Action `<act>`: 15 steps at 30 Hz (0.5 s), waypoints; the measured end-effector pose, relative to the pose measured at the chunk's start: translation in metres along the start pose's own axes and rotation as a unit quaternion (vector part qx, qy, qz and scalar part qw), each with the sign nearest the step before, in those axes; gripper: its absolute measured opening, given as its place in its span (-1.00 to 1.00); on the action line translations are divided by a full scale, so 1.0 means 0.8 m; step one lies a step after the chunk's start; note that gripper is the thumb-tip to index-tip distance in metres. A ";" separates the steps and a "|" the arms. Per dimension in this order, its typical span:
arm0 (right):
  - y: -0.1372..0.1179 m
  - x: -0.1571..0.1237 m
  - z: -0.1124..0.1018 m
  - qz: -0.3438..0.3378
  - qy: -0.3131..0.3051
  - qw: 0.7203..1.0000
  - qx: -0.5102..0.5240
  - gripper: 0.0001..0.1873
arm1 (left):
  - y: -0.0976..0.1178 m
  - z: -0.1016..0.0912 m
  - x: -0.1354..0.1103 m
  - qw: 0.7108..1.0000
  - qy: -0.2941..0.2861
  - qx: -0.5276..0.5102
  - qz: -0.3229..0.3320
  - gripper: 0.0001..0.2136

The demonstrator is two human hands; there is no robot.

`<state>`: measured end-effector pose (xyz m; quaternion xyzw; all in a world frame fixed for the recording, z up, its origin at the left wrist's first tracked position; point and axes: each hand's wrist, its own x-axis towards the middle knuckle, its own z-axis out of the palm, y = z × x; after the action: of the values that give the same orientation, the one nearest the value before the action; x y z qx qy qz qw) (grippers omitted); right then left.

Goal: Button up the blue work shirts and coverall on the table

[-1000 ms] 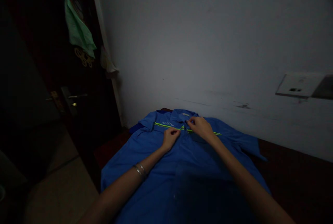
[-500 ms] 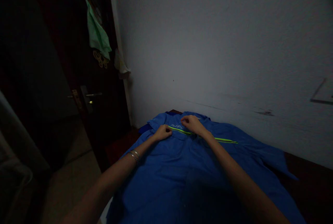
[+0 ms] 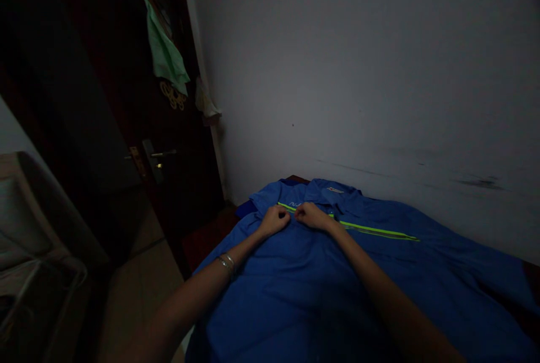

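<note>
A blue work jacket [image 3: 270,290] with a collar, a neck label and a yellow-green chest stripe lies spread out in front of me. My left hand [image 3: 274,220], with bracelets on its wrist, pinches the cloth beside the stripe, left of the chest lettering. Close to its right, my right hand [image 3: 312,216] has its fingers closed on the jacket at the stripe, just below the lettering and partly covering it. A small gap separates the two hands. In the dim light the fingertips are hard to make out.
Behind the jacket rises a pale wall [image 3: 358,81] with dark scuffs. To the left stands a dark door [image 3: 189,143] with a metal handle [image 3: 162,153] and a green cloth [image 3: 166,50] hanging on it. Reddish-brown wood [image 3: 206,239] shows beside the jacket.
My right hand has come down from above the lettering to the stripe, nearer my left hand. The jacket's right sleeve lies further out to the right. The view has shifted slightly.
</note>
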<state>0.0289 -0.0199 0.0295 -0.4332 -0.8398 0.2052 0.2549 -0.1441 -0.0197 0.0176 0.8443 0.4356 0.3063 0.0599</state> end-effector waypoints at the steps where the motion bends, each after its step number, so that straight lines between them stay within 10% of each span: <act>1: 0.001 0.000 0.002 0.004 0.001 1.000 0.010 -0.77 | 0.000 0.000 0.000 1.000 0.001 0.002 -0.003 -0.80; 10: 0.000 0.001 0.011 0.075 0.015 0.992 0.104 -0.83 | 0.003 -0.002 0.008 0.992 0.002 -0.079 -0.099 -0.80; 15: -0.005 0.001 0.010 0.103 0.036 0.986 0.125 -0.82 | 0.012 -0.014 0.040 0.941 0.042 -0.254 -0.222 -0.79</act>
<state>0.0213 -0.0226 0.0253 -0.4894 -0.7484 0.3183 0.3148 -0.1299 -0.0024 0.0449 0.6692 0.5221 0.4209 0.3201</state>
